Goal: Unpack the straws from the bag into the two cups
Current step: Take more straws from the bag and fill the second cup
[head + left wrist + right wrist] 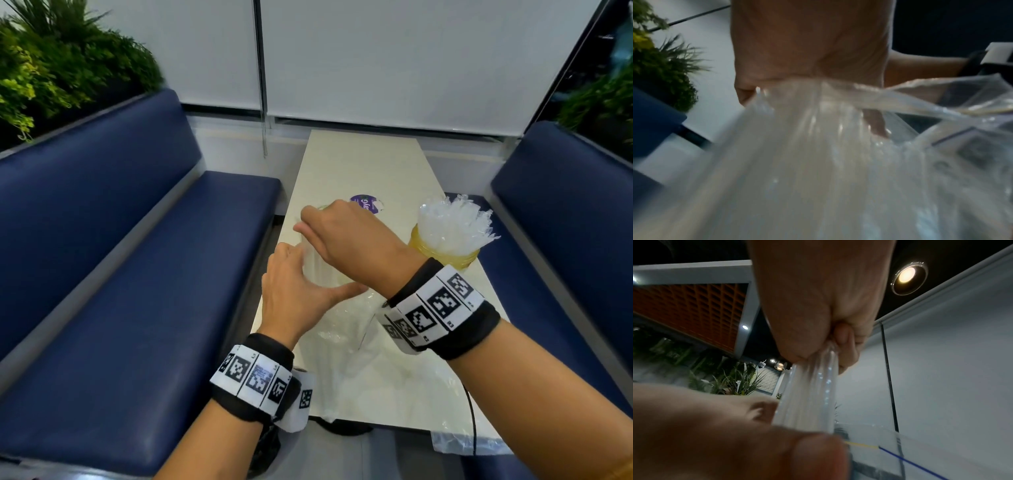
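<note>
Leftmost, the left hand curls round the straws near the table's left edge; the right hand pinches their tops; dragging the bag could tip them off that edge; at right the filled cup crowds the other edge; open room lies far.

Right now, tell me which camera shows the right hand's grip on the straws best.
The right wrist view: the right hand plainly curls round the top of the straws. The head view shows only its back; the left wrist view shows it gripping, blurred.
</note>
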